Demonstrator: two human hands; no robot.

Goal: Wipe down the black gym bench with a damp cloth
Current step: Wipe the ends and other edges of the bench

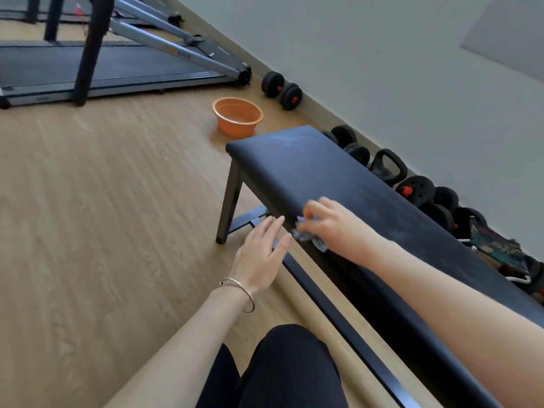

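Note:
The black gym bench [312, 172] runs from the centre toward the lower right, its padded top showing pale dusty smears. My right hand [332, 223] presses a crumpled blue-grey cloth [306, 234] against the bench's near edge. My left hand [260, 254], with a thin bangle on the wrist, hovers open just left of the bench edge, fingers spread, holding nothing.
An orange basin [238, 116] stands on the wooden floor beyond the bench's far end. Dumbbells [282, 89] and a kettlebell [388, 167] line the wall behind the bench. A treadmill [117, 69] sits at top left. My dark-clad knee [282, 369] is below.

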